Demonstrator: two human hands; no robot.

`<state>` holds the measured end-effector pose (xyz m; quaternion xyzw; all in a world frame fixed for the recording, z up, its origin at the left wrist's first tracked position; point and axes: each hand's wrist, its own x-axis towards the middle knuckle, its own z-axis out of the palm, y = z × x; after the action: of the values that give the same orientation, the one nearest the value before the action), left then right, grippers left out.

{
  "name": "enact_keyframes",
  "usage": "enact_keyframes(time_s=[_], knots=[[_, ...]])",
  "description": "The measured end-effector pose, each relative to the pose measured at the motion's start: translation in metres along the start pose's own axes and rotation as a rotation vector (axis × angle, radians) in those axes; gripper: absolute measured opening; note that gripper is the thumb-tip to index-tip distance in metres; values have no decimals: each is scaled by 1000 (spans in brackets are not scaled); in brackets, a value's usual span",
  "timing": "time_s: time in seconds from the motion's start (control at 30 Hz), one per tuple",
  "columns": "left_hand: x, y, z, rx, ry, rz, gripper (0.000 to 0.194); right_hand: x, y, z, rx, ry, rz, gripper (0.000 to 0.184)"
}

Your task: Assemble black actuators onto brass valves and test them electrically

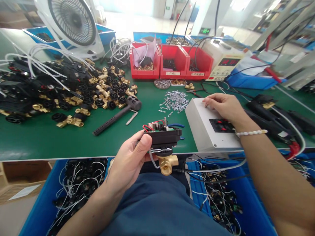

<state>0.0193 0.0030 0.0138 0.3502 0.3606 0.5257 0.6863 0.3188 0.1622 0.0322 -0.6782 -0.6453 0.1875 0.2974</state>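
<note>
My left hand (133, 157) grips a motorized valve (164, 141) just past the table's front edge. Its black housing is uncovered on top, showing red wires and a circuit board. Underneath sits a brass valve body (167, 164), and a metal clip crosses the black neck. A grey cable runs from it to the right. My right hand (222, 106) rests over a light grey box (199, 131), thumb and forefinger pinched at what looks like a small switch near its far left corner. Red and black terminals (221, 125) on the box lie partly beneath that hand.
A black mallet (118, 114) and a pile of metal clips (176, 101) lie on the green table. Brass valves (103, 88) heap at left by a fan (73, 23). Red bins (173, 62) and a power supply (221, 60) stand behind. Blue crates (46, 196) sit below.
</note>
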Motion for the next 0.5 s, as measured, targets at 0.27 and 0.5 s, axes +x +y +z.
enact_keyframes(time_s=[0.27, 0.5], knots=[[-1, 2, -1, -22, -13, -13, 61, 2, 3, 1, 22, 7, 0, 10], [-4, 3, -2, 75, 35, 35, 63, 3, 5, 1, 11, -6, -24, 12]])
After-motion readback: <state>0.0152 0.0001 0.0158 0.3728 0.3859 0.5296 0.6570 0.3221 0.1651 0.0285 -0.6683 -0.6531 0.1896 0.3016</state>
